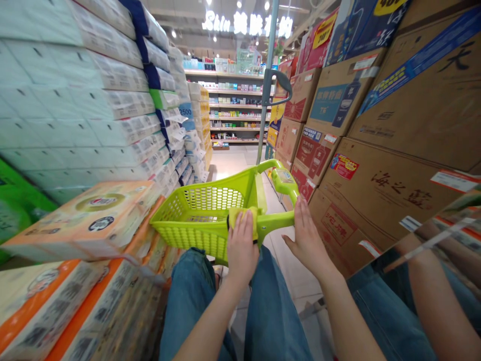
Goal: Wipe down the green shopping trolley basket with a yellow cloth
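A lime-green shopping cart (195, 228) with a perforated basket stands in front of my knees, turned sideways, its handle (296, 193) to the right. My left hand (242, 245) presses a yellow cloth (233, 216) against the basket's near side, just below the rim. Dark edging shows at both ends of the cloth. Flat against the near corner of the handle lies my right hand (306, 238), fingers stretched out and thumb apart. The basket's visible inside holds nothing that I can make out.
Packs of tissue paper (82, 95) are piled high on the left, with orange packs (86, 210) lower down. Stacked cartons (409, 175) line the right side. A metal pole (267, 95) with a grey hook stands beyond the cart. Stocked shelves (240, 105) close off the aisle.
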{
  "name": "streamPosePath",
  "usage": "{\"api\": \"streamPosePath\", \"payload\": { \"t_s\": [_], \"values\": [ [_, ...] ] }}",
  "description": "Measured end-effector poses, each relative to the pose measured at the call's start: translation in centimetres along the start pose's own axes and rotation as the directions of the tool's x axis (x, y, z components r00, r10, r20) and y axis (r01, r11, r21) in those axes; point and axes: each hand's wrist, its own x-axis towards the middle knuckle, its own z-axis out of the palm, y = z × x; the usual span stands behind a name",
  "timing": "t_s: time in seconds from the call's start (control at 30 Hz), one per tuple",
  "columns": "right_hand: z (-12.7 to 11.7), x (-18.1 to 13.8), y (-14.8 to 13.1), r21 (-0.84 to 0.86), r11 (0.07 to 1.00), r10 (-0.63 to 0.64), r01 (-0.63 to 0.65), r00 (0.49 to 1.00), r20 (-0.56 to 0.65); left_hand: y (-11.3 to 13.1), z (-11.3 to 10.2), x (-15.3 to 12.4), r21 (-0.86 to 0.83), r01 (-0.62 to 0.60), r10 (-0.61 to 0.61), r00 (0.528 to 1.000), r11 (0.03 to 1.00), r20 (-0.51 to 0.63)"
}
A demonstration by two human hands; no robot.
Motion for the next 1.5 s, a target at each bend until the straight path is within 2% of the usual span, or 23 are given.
{"api": "streamPosePath", "payload": {
  "t_s": [0.13, 0.2, 0.27, 0.43, 0.57, 0.8, 0.97, 1.07, 1.13, 1.27, 1.33, 1.4, 1.5],
  "values": [
    [0.3, -0.2, 0.5, -0.024, 1.0, -0.001, 0.001, 1.0, -0.004, 6.5, 0.9, 1.2, -0.01, -0.196, 0.196, 0.98, 0.981, 0.045],
    [0.4, -0.2, 0.9, -0.044, 0.999, 0.0, 0.0, 1.0, -0.004, 8.0, 1.1, 1.6, 0.003, -0.231, 0.23, 0.972, 0.973, 0.044],
    [0.6, -0.2, 1.3, -0.06, 0.998, 0.005, -0.005, 1.0, 0.0, 8.4, 1.1, 1.9, -0.007, -0.243, 0.243, 0.968, 0.97, 0.054],
    [0.5, -0.1, 1.6, -0.066, 0.998, -0.003, 0.004, 1.0, 0.015, 7.4, 0.5, 2.1, -0.093, -0.248, 0.255, 0.964, 0.964, 0.074],
    [0.2, -0.1, 1.4, -0.046, 0.999, -0.021, 0.023, 0.999, 0.034, 7.1, 0.7, 2.0, -0.091, -0.25, 0.256, 0.965, 0.964, 0.056],
    [0.3, 0.0, 1.4, -0.021, 0.998, -0.053, 0.053, 0.998, 0.02, 6.5, 2.5, 2.0, 0.068, -0.265, 0.266, 0.964, 0.962, -0.006],
    [0.0, -0.2, 1.0, 0.01, 1.0, -0.02, 0.019, 0.999, 0.041, 5.7, 2.6, 1.0, 0.184, -0.241, 0.251, 0.968, 0.953, -0.033],
    [-0.3, -0.3, 0.6, 0.01, 1.0, -0.005, 0.004, 0.999, 0.052, 3.9, 2.4, -0.2, 0.213, -0.201, 0.218, 0.974, 0.956, -0.059],
    [-0.5, -0.4, 0.4, 0.005, 1.0, 0.002, -0.002, 0.998, 0.058, 1.7, 2.3, -1.1, 0.205, -0.162, 0.18, 0.981, 0.965, -0.072],
    [-0.5, -0.5, 0.3, -0.006, 1.0, 0.009, -0.008, 0.998, 0.058, -3.4, 2.4, -2.2, 0.182, -0.012, 0.031, 0.994, 0.983, -0.102],
    [-0.4, -0.5, 0.4, -0.017, 1.0, -0.001, 0.002, 0.999, 0.047, -5.0, 2.2, -2.3, 0.146, 0.04, -0.023, 0.993, 0.988, -0.12],
    [-0.3, -0.5, 0.4, -0.028, 1.0, -0.013, 0.014, 0.999, 0.035, -5.1, 1.9, -2.1, 0.093, 0.043, -0.033, 0.993, 0.995, -0.116],
    [-0.2, -0.5, 0.4, -0.032, 0.999, -0.022, 0.023, 0.999, 0.024, -2.7, 1.1, -1.1, 0.021, -0.012, 0.014, 0.997, 1.0, -0.073]
  ]
}}
